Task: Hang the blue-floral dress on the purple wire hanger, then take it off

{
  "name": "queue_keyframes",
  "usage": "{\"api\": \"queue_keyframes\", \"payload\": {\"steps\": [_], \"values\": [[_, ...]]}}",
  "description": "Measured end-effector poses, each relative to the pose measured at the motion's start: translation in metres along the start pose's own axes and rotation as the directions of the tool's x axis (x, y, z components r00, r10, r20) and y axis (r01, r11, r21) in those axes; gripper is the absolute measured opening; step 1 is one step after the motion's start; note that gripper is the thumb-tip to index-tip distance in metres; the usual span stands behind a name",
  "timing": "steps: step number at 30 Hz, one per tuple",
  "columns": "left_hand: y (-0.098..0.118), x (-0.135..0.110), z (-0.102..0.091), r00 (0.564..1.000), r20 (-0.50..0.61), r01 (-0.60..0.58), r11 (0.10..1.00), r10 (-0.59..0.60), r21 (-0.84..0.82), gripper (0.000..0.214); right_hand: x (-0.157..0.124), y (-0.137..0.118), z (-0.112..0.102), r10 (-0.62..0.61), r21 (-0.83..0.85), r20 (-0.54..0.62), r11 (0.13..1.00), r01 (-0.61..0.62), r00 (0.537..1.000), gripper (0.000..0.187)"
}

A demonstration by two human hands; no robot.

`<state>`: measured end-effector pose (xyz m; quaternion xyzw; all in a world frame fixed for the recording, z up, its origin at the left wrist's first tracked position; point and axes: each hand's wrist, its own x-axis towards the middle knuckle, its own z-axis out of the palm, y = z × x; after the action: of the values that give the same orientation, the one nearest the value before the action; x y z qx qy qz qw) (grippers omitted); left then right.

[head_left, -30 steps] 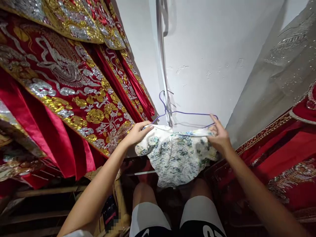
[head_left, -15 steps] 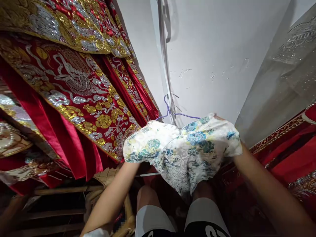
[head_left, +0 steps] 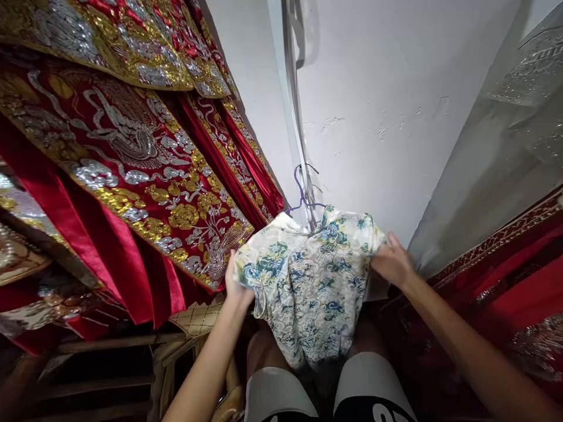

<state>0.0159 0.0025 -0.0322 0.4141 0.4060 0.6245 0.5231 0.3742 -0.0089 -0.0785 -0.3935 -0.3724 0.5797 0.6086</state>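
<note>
Touching sleeves (head_left: 264,261) of shirt (head_left: 323,293) with half-curled left hand (head_left: 238,287) and right hand (head_left: 394,261); unable to judge grip. Apparently got it onto hanger (head_left: 302,198) beyond hands; not yet clear.

A purple hanger (head_left: 301,190) at the metal pole (head_left: 288,88) carries the floral shirt (head_left: 314,287).

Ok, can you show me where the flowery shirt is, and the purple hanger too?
Short-sleeved floral shirt (head_left: 314,290): head view, middle of its body.
Purple clothes hanger (head_left: 302,199): head view, its neck, just below the hook.
</note>
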Motion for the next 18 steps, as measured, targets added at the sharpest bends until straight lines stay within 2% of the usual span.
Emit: {"api": "queue_keyframes", "payload": {"steps": [2, 4, 7, 9, 11, 13, 14, 15, 16, 17, 18], "values": [[0.004, 0.001, -0.002, 0.999, 0.001, 0.041, 0.989, -0.041, -0.143, 0.058, 0.005, -0.018, -0.001, -0.028, 0.033, -0.010, 0.999, 0.029, 1.000, 0.033], [0.011, 0.007, -0.003, 0.999, -0.033, 0.030, 0.983, -0.037, -0.179, 0.052, 0.012, -0.041, 0.006, -0.118, 0.025, -0.050, 0.993, 0.119, 0.992, 0.025], [0.026, 0.016, -0.003, 0.992, -0.061, -0.112, 0.993, 0.113, 0.025, 0.038, 0.020, -0.076, 0.027, -0.306, 0.003, -0.099, 0.951, 0.308, 0.947, 0.030], [0.035, 0.018, -0.003, 0.980, 0.044, -0.199, 0.960, 0.194, 0.198, 0.033, 0.015, -0.092, 0.046, -0.413, -0.031, -0.121, 0.911, 0.412, 0.903, 0.032], [0.039, 0.016, -0.002, 0.964, 0.205, -0.230, 0.923, 0.171, 0.309, 0.036, -0.005, -0.099, 0.066, -0.456, -0.118, -0.120, 0.889, 0.443, 0.882, 0.032], [0.036, 0.013, -0.001, 0.942, 0.300, -0.267, 0.881, 0.153, 0.389, 0.036, -0.039, -0.097, 0.086, -0.420, -0.262, -0.016, 0.878, 0.401, 0.908, 0.029], [0.032, 0.011, -0.001, 0.936, 0.304, -0.300, 0.858, 0.179, 0.418, 0.033, -0.059, -0.096, 0.096, -0.366, -0.343, 0.113, 0.858, 0.382, 0.924, 0.026], [0.027, 0.009, -0.001, 0.931, 0.282, -0.338, 0.837, 0.231, 0.430, 0.026, -0.079, -0.094, 0.106, -0.280, -0.404, 0.293, 0.830, 0.384, 0.914, 0.024], [0.021, 0.008, -0.002, 0.925, 0.241, -0.372, 0.824, 0.292, 0.428, 0.017, -0.097, -0.093, 0.114, -0.200, -0.421, 0.482, 0.801, 0.426, 0.853, 0.024], [0.015, 0.006, -0.003, 0.918, 0.192, -0.396, 0.820, 0.346, 0.414, 0.010, -0.113, -0.093, 0.121, -0.067, -0.416, 0.678, 0.786, 0.457, 0.732, 0.027], [0.010, 0.004, -0.004, 0.906, 0.144, -0.421, 0.820, 0.397, 0.389, 0.006, -0.124, -0.092, 0.126, 0.063, -0.400, 0.812, 0.785, 0.474, 0.581, 0.031]]}}
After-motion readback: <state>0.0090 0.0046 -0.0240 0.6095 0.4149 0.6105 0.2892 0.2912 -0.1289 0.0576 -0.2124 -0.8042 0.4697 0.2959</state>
